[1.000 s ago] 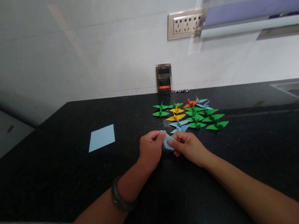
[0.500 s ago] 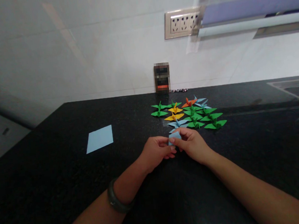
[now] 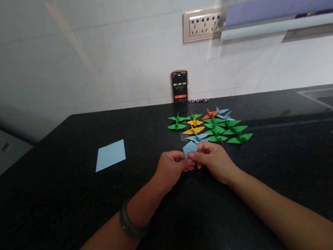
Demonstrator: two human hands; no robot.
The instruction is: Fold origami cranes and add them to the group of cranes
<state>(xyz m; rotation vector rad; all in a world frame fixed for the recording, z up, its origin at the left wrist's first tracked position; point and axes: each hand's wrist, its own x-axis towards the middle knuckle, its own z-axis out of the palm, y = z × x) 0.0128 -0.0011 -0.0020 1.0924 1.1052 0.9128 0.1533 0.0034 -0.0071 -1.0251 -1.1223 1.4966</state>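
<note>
A small piece of folded light-blue paper (image 3: 189, 148) is pinched between my two hands, raised just above the black counter. My left hand (image 3: 173, 167) grips its lower left part, thumb and fingers together. From the other side my right hand (image 3: 214, 159) holds it, the thumb pressed over its front. Right behind the paper stands a light-blue paper crane (image 3: 197, 138), partly covered by it. Several green paper cranes (image 3: 215, 130), yellow cranes (image 3: 194, 130) and an orange crane (image 3: 210, 114) are grouped beyond my hands.
A flat light-blue sheet (image 3: 110, 155) lies on the black counter (image 3: 74, 203) to the left. A phone (image 3: 180, 87) showing a timer leans on the wall, with a beaded strand (image 3: 198, 100) beside it. A socket panel (image 3: 203, 25) is set in the wall above.
The folded paper has shifted slightly left and up and is turned, so a pointed top edge and crease lines now show. Both hands keep hold of it.
</note>
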